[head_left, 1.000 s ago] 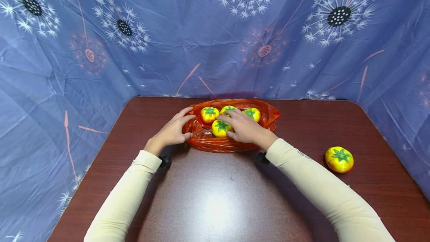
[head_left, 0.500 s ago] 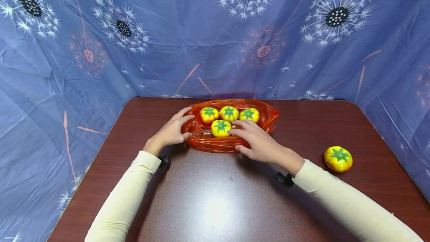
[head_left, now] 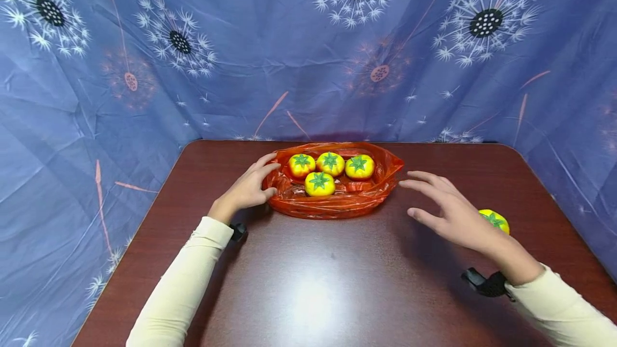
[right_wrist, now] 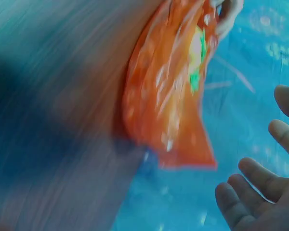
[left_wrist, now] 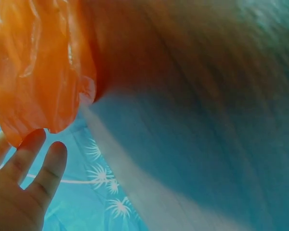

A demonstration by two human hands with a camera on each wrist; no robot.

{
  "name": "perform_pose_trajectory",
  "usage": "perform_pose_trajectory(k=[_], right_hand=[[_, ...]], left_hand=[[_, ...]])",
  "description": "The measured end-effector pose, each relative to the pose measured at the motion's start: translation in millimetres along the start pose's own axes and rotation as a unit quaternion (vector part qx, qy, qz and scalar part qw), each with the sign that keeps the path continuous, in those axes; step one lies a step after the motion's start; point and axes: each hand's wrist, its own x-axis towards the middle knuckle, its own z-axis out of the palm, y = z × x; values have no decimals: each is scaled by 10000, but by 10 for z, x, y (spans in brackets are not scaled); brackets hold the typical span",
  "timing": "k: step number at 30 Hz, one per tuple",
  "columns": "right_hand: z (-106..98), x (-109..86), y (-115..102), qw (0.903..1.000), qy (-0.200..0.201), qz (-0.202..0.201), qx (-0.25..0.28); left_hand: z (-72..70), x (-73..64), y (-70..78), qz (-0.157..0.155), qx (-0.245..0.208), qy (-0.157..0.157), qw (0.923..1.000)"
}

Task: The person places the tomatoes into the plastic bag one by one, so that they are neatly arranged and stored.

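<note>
A red plastic bag [head_left: 332, 206] lies on the table with its mouth spread wide. Several yellow-and-red tomato-like fruits [head_left: 320, 184] with green star-shaped tops sit inside it. My left hand [head_left: 247, 187] is at the bag's left rim, fingers spread; in the left wrist view its fingertips [left_wrist: 36, 139] meet the bag's edge. Right of the bag, my right hand [head_left: 458, 216] is in the air with spread fingers, holding nothing. Behind it, partly hidden in the head view, is one more such fruit [head_left: 497, 220] on the table.
The brown wooden table [head_left: 299, 266] has a bright glare patch near its front middle. Blue cloth [head_left: 260, 58] printed with dandelions hangs behind the table and along its sides. Black wrist straps [head_left: 487, 284] sit below the sleeves.
My right hand has pulled back from above the fruits in the bag and moved right, toward the lone fruit, now partly covering it. The left hand stays at the bag's rim.
</note>
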Motion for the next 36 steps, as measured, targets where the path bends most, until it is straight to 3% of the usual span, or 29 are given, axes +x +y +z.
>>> perform_pose_trajectory(k=[8, 15, 24, 36], right_hand=[[-322, -329, 281, 9982, 396, 379, -252], [-478, -453, 356, 9960, 658, 446, -398], [-445, -639, 484, 9952, 494, 727, -427], [-378, -847, 756, 9912, 396, 420, -1194]], left_hand=[[16, 3, -18, 80, -66, 140, 9998], [0, 11, -33, 115, -34, 169, 9998], [36, 2, -36, 40, -70, 27, 10000], [66, -1, -59, -27, 27, 26, 10000]])
